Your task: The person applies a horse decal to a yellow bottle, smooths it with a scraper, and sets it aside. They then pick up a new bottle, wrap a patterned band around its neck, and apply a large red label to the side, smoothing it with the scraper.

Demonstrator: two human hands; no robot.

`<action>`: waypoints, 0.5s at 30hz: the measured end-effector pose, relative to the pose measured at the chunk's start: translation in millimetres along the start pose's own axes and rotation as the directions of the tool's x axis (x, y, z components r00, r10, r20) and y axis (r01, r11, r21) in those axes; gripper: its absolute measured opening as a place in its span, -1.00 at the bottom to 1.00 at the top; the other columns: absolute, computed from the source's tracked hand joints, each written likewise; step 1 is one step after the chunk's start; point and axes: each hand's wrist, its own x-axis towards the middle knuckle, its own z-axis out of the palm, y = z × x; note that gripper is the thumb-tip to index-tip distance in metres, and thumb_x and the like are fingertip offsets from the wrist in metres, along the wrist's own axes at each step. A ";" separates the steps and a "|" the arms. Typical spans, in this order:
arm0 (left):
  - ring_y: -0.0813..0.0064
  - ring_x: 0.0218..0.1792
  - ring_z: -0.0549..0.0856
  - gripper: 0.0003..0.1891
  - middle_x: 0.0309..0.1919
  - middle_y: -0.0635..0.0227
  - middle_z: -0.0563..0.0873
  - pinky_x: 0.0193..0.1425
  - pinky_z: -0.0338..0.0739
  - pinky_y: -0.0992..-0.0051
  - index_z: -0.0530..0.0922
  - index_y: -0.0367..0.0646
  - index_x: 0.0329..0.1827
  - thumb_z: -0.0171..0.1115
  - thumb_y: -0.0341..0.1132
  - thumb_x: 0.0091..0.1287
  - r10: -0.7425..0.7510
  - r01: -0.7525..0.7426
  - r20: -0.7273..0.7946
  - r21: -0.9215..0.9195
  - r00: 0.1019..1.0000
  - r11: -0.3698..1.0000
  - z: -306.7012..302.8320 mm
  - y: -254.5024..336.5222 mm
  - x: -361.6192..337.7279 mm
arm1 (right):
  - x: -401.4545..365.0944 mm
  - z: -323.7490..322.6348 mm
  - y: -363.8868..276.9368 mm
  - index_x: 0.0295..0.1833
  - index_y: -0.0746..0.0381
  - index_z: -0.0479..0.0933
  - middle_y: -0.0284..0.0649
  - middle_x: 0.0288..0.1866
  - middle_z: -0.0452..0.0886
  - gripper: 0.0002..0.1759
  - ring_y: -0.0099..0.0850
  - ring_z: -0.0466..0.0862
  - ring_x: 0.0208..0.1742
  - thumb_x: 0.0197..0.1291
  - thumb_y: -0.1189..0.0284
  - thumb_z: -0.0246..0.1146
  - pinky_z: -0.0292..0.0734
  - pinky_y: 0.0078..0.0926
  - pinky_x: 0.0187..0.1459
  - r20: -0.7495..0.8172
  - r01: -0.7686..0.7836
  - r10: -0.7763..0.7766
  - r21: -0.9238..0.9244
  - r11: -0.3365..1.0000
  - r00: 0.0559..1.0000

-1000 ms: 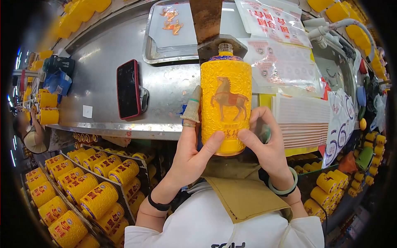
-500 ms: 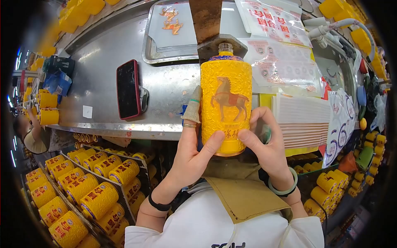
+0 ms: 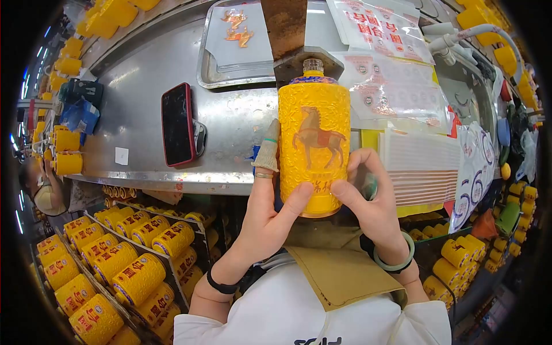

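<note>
Between my two hands is a yellow embossed bottle point(image 3: 315, 138) with a brown horse picture and dark lettering below it. Its clear glass neck points away from me, by a metal bracket point(image 3: 287, 34). My left hand point(image 3: 267, 201) grips the lower left side, thumb on the front, with a cloth cover on one finger. My right hand point(image 3: 371, 192) grips the lower right side, its thumb near the lettering. The fingers behind the bottle are hidden.
On the metal bench point(image 3: 132, 132) lie a red-cased phone point(image 3: 177, 125) and a tray point(image 3: 238, 75) with horse decals. Printed sheets point(image 3: 391, 86) and stacked striped sheets point(image 3: 422, 172) are at the right. Crates of yellow bottles point(image 3: 138, 276) stand lower left. Another person point(image 3: 49, 190) is far left.
My hands and the bottle are almost still. The other person's hand at the far left has shifted slightly near the yellow bottles.
</note>
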 end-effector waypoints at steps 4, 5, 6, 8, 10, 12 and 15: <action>0.23 0.70 0.12 -0.15 0.72 0.10 0.03 0.71 0.05 0.22 -0.22 -0.22 0.78 0.06 -0.51 0.54 -0.006 0.005 -0.014 -0.036 1.000 0.999 4.1 5.8 1.2 | -1.2 -13.3 -15.7 0.16 0.25 0.44 -0.44 -0.11 0.40 -0.74 -0.66 0.35 -0.12 0.45 0.42 0.21 0.31 -0.68 -0.07 0.056 -0.075 0.069 0.113 0.991 0.996; 0.23 0.68 0.15 -0.12 0.71 0.10 0.06 0.70 0.09 0.21 -0.22 -0.22 0.77 0.10 -0.52 0.51 0.007 -0.008 -0.017 -0.051 1.000 0.999 5.3 6.2 1.9 | 0.7 -23.5 -8.9 0.25 0.29 0.42 -0.37 0.01 0.42 -0.68 -0.64 0.37 -0.03 0.46 0.42 0.08 0.32 -0.69 -0.01 0.050 0.013 -0.016 0.061 0.998 0.999; 0.23 0.68 0.15 -0.12 0.71 0.10 0.06 0.70 0.09 0.21 -0.22 -0.22 0.77 0.10 -0.52 0.51 0.008 -0.009 -0.019 -0.052 1.000 0.999 6.0 3.8 2.5 | 2.1 -24.5 -15.2 0.28 0.31 0.43 -0.32 0.12 0.43 -0.64 -0.61 0.40 0.06 0.40 0.53 0.08 0.36 -0.66 0.09 0.016 0.068 -0.070 0.074 0.995 0.997; 0.26 0.55 0.38 -0.07 0.55 0.05 0.30 0.59 0.32 0.25 -0.10 -0.33 0.73 0.33 -0.49 0.42 0.107 -0.100 -0.075 0.087 0.991 0.991 8.0 -3.2 4.3 | 5.0 -24.5 -32.6 0.28 0.33 0.43 -0.31 0.13 0.47 -0.60 -0.57 0.45 0.11 0.34 0.66 0.16 0.39 -0.61 0.18 -0.030 0.107 -0.108 -0.025 0.994 0.994; 0.26 0.54 0.38 -0.02 0.53 0.03 0.30 0.59 0.33 0.25 -0.12 -0.33 0.72 0.37 -0.49 0.39 0.087 -0.082 -0.091 0.055 0.992 0.995 11.4 -4.0 5.3 | 10.5 -28.4 -35.1 0.26 0.38 0.44 -0.31 0.14 0.49 -0.56 -0.55 0.49 0.16 0.27 0.79 0.24 0.41 -0.56 0.23 -0.086 0.239 -0.246 -0.086 0.967 0.965; 0.26 0.54 0.38 -0.02 0.54 0.04 0.29 0.58 0.34 0.24 -0.16 -0.32 0.73 0.35 -0.51 0.40 0.099 -0.100 -0.117 -0.002 0.988 0.995 14.4 -3.9 5.0 | 18.9 -29.7 -45.0 0.18 0.36 0.53 -0.26 0.09 0.55 -0.58 -0.49 0.56 0.12 0.21 0.80 0.33 0.49 -0.52 0.17 -0.104 0.355 -0.365 -0.103 0.929 0.925; 0.26 0.54 0.38 -0.02 0.54 0.05 0.28 0.59 0.33 0.24 -0.19 -0.31 0.72 0.34 -0.52 0.41 0.084 -0.082 -0.125 0.024 0.989 0.996 14.9 -1.6 3.6 | 27.4 -27.2 -70.9 0.15 0.31 0.63 -0.20 -0.02 0.63 -0.53 -0.36 0.64 0.01 0.10 0.82 0.37 0.58 -0.44 0.07 0.176 0.593 -0.594 -0.492 0.638 0.785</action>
